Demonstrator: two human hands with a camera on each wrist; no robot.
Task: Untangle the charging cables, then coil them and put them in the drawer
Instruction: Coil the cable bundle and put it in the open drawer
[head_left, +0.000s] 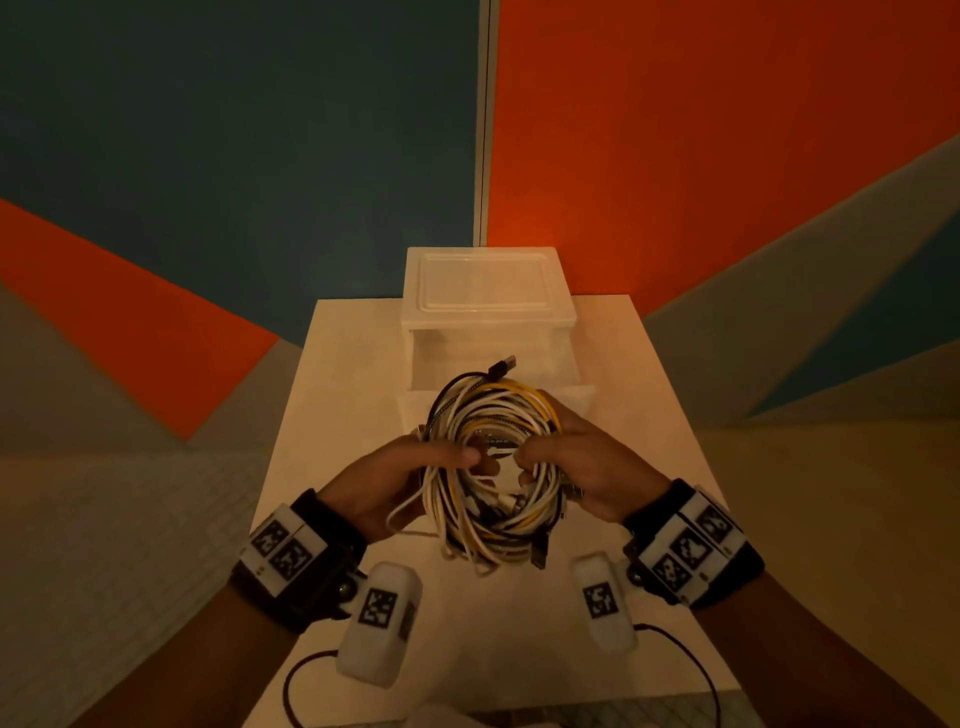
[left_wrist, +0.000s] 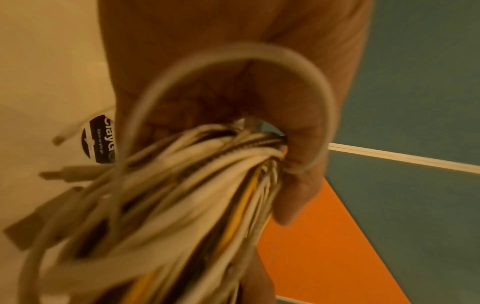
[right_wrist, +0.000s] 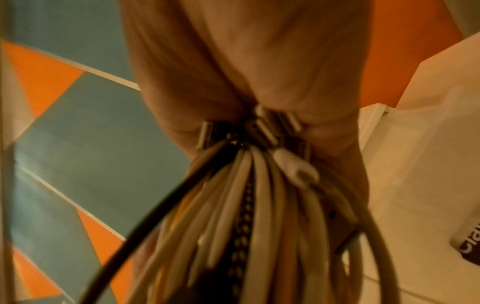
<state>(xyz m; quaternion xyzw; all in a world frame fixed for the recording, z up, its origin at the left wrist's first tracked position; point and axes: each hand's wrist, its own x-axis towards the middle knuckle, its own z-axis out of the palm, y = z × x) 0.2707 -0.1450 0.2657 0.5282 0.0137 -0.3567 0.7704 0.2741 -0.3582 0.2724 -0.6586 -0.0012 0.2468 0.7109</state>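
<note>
A round coil of white, yellow and black charging cables (head_left: 493, 462) hangs above the white table, held between both hands. My left hand (head_left: 415, 475) grips its left side, thumb reaching across the coil's middle. My right hand (head_left: 561, 462) grips the right side, fingers curled round the strands. A black USB plug (head_left: 503, 365) sticks out at the coil's top, another (head_left: 540, 553) hangs at the bottom. Close up, the cable bundle (left_wrist: 197, 195) runs through my left fist. In the right wrist view the strands and several plugs (right_wrist: 262, 131) are bunched in my right fist. The white plastic drawer (head_left: 519, 387) stands pulled open just behind the coil.
The drawer unit (head_left: 485, 291) sits at the back of the narrow white table (head_left: 337, 405), against an orange and teal wall. Thin black wires (head_left: 291, 686) from the wrist cameras trail over the table's near edge.
</note>
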